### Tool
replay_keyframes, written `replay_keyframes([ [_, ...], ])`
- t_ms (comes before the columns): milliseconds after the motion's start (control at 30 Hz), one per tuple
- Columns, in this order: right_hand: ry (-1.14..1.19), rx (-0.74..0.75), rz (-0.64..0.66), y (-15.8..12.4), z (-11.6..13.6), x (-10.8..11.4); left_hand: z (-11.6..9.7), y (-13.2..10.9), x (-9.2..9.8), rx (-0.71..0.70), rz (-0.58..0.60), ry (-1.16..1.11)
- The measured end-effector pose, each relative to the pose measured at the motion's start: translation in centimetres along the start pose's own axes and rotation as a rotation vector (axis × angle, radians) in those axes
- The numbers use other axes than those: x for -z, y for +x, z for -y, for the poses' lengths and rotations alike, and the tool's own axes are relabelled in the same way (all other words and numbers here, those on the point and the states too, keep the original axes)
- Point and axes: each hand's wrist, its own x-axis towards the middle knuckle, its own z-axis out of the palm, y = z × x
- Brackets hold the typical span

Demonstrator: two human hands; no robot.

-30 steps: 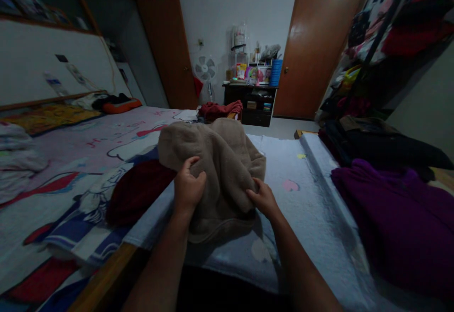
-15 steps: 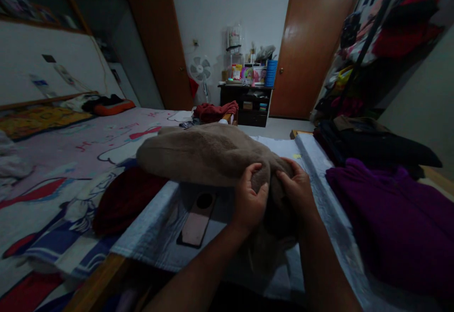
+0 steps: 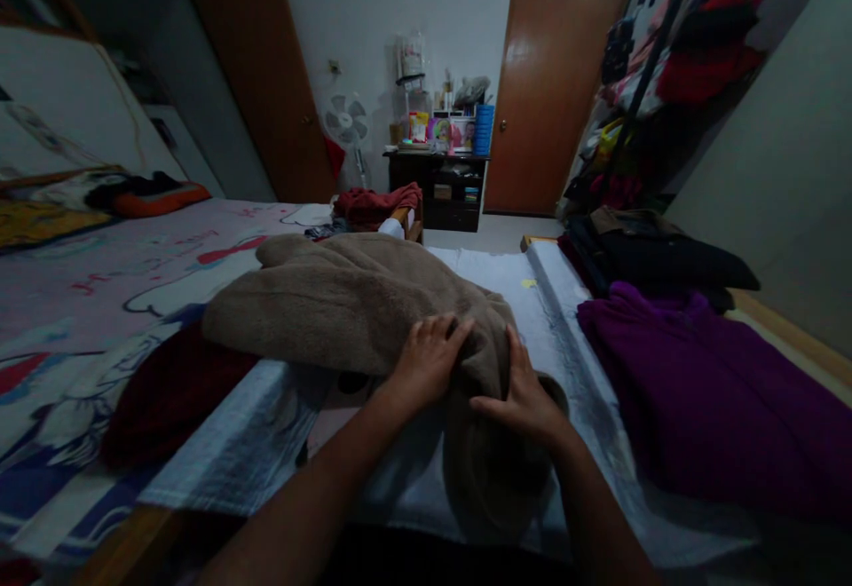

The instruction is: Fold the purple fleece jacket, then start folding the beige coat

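- The left hand [image 3: 429,360] lies palm down on a beige fleece garment [image 3: 333,302], fingers slightly spread and flat against the cloth, not pinching it.
- The right hand [image 3: 523,395] rests just beside it on the same garment, palm down with the thumb stretched toward the left hand; its fingers lie flat over a fold.
- The fleece garment sprawls across a pale quilt [image 3: 232,453] on the bed, its near end bunched under both hands and drooping toward the bed's front edge.
- A dark red garment [image 3: 166,395] lies to the left, partly under the fleece.
- A purple garment [image 3: 698,382] is spread on the right, apart from the hands, with black clothes [image 3: 658,257] piled behind it.
- Farther back stand a fan [image 3: 347,120], a dark cabinet [image 3: 436,186] and a brown door [image 3: 546,80].
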Motion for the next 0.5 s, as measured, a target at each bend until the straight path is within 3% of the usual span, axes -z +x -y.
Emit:
replay_keyframes([
  [67, -0.122, -0.012, -0.028, -0.6, 0.0, -1.2, 2.0, 1.6, 0.7, 0.039, 0.04, 0.2],
  [167, -0.265, -0.05, -0.089, -1.1, -0.3, -2.1, 4.9, 4.7, 1.0, 0.096, 0.27, 0.347],
  [300, -0.343, -0.073, -0.105, -1.4, -1.4, -1.9, 7.1, 8.1, -0.6, 0.033, 0.477, 0.399],
  [400, -0.342, -0.038, -0.06, -1.2, -2.3, -1.3, 7.2, 9.1, -2.5, -0.05, 0.531, 0.344],
  [500, -0.307, -0.006, -0.011, -0.6, -2.7, -0.9, 7.2, 9.0, -3.7, -0.074, 0.485, 0.228],
])
